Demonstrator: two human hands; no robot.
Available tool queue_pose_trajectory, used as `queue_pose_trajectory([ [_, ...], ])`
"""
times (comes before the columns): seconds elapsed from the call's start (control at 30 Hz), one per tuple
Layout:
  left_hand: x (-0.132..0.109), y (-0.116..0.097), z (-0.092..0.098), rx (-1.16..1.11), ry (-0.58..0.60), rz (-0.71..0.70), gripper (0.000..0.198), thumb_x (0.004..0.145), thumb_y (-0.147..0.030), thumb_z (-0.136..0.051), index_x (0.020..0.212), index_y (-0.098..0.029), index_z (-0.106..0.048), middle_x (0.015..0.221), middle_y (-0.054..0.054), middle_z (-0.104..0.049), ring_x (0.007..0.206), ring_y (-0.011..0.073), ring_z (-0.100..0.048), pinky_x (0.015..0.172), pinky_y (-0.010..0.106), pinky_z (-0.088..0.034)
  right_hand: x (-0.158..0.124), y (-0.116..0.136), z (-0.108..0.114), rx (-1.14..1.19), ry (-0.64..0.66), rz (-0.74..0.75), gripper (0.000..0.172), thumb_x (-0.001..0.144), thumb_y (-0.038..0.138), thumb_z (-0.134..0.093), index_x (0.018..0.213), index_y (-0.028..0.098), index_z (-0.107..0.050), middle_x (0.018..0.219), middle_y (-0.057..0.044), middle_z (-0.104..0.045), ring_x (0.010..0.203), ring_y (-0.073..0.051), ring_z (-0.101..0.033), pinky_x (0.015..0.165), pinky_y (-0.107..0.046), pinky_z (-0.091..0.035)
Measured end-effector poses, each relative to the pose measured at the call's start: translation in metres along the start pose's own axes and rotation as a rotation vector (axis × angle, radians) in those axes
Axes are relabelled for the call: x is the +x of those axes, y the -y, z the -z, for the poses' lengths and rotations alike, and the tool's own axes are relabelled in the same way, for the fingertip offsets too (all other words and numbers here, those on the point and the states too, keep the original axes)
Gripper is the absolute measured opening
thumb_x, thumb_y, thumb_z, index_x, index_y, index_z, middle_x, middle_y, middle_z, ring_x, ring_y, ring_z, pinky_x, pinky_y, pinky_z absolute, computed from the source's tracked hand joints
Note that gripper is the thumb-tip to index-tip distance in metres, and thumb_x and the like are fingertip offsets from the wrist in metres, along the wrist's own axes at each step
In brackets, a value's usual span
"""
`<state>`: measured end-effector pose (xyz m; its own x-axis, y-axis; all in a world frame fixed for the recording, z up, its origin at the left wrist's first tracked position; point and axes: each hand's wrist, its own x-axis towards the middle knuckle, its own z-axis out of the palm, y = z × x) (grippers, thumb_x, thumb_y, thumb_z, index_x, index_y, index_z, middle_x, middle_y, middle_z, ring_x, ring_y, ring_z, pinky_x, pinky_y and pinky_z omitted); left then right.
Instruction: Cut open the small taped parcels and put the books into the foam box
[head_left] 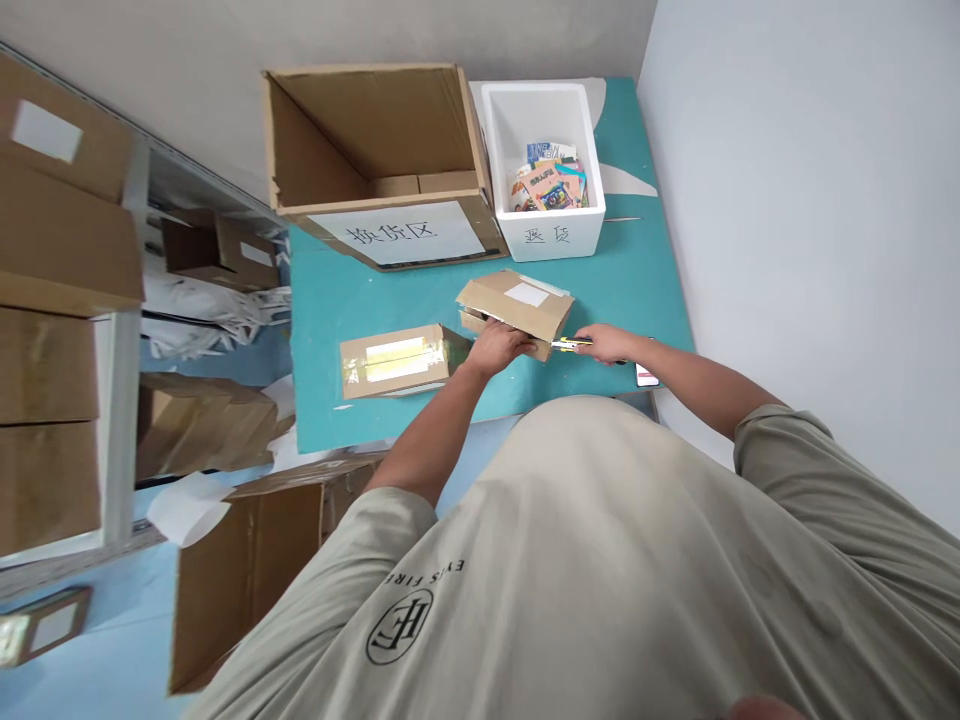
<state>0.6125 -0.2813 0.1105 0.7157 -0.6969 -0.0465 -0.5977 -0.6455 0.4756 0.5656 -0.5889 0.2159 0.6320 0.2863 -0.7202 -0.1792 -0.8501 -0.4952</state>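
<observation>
A small cardboard box (517, 298) with a white label sits tilted on the teal table, a gap showing along its near side. My left hand (499, 346) grips that near edge, some fingers hidden in the gap. In my right hand (604, 343) is a yellow box cutter (570, 344), its front end at the box's right corner. Whether the blade touches the cardboard is too small to tell. To the left of my left hand lies a taped cardboard parcel (394, 362) with a white label.
Along the table's (330, 290) back stand a large open cardboard carton (390, 230) and a white foam box (551, 235) holding colourful booklets (553, 185). A phone (646, 362) lies near the right edge, by the wall. Several cartons (247, 570) crowd the floor and shelf at left.
</observation>
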Motion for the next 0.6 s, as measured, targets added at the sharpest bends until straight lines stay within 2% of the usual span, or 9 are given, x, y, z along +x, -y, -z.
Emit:
queue_pose_trajectory([
  [0.17, -0.005, -0.007, -0.005, 0.007, -0.013, 0.04, 0.023, 0.11, -0.04, -0.078, 0.096, -0.024, -0.088, 0.098, 0.014, -0.083, 0.11, 0.038, -0.078, 0.11, 0.054, -0.051, 0.007, 0.001, -0.013, -0.026, -0.043, -0.011, 0.031, 0.12, 0.048, -0.069, 0.137, 0.024, -0.08, 0.069, 0.003, -0.068, 0.052, -0.015, -0.06, 0.056, -0.024, -0.044],
  [0.27, -0.009, 0.0, -0.002, 0.04, -0.042, 0.118, 0.028, 0.112, -0.043, -0.075, 0.096, -0.023, -0.086, 0.098, 0.015, -0.083, 0.106, 0.0364, -0.077, 0.103, 0.051, -0.051, 0.007, -0.004, -0.02, -0.001, -0.008, -0.016, 0.032, 0.12, 0.045, -0.068, 0.14, 0.023, -0.08, 0.073, 0.002, -0.07, 0.053, -0.014, -0.06, 0.057, -0.024, -0.043],
  [0.33, -0.009, 0.007, 0.003, 0.066, -0.06, 0.137, 0.032, 0.114, -0.044, -0.072, 0.095, -0.022, -0.085, 0.098, 0.015, -0.082, 0.104, 0.0355, -0.076, 0.099, 0.049, -0.05, 0.006, -0.009, -0.022, -0.039, -0.046, 0.004, 0.031, 0.121, 0.042, -0.065, 0.139, 0.023, -0.081, 0.08, 0.001, -0.075, 0.057, -0.014, -0.062, 0.059, -0.024, -0.041],
  [0.47, -0.003, 0.016, 0.016, 0.092, -0.028, 0.046, 0.031, 0.114, -0.044, -0.073, 0.096, -0.021, -0.085, 0.097, 0.015, -0.08, 0.104, 0.0343, -0.074, 0.098, 0.046, -0.049, 0.01, -0.019, -0.022, -0.127, -0.178, 0.079, 0.029, 0.118, 0.04, -0.069, 0.135, 0.023, -0.084, 0.097, -0.003, -0.085, 0.071, -0.016, -0.069, 0.065, -0.024, -0.041],
  [0.6, 0.001, 0.015, 0.02, 0.1, -0.042, 0.016, 0.029, 0.114, -0.043, -0.073, 0.097, -0.023, -0.085, 0.1, 0.014, -0.079, 0.104, 0.0339, -0.072, 0.099, 0.047, -0.048, 0.012, -0.043, -0.03, 0.057, -0.184, 0.069, 0.028, 0.116, 0.041, -0.073, 0.136, 0.023, -0.082, 0.084, 0.0, -0.079, 0.062, -0.015, -0.068, 0.063, -0.024, -0.045],
])
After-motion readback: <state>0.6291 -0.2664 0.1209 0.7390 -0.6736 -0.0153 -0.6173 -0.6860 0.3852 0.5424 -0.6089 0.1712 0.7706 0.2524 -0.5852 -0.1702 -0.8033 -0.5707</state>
